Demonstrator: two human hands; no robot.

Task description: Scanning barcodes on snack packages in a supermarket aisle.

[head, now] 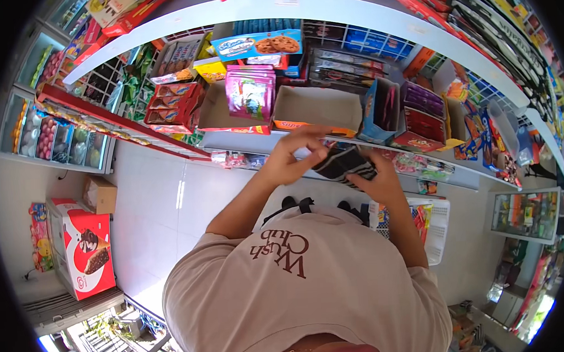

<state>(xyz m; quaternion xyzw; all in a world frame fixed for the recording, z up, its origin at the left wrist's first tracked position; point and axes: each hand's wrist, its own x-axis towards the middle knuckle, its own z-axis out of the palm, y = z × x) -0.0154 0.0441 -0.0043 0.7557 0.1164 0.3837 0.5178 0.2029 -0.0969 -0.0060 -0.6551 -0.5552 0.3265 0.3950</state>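
Note:
My right hand [382, 180] grips a dark bundle [342, 166] with pale stripes, its thumb lying across the near side. Whether this is a stack of packets or something else, I cannot tell. At the bundle's left end is my left hand [291, 155], fingers bent and apart, with nothing visible between them. Just beyond both hands, an orange-fronted cardboard display box [317, 106] sits at the shelf edge, its bare inside showing. To its left, pink-purple sachets [251, 92] stand in another open box [214, 108]. A blue box [378, 109] with dark packets stands on its right.
Above, a white shelf edge [255, 6] curves across. Red wafer packs [172, 105], a blue cookie box [257, 45] and a red sachet box [421, 127] share the shelf. A white plastic basket [438, 233] with packets stands on the floor [160, 200] at right. An ice-cream freezer [84, 248] stands left.

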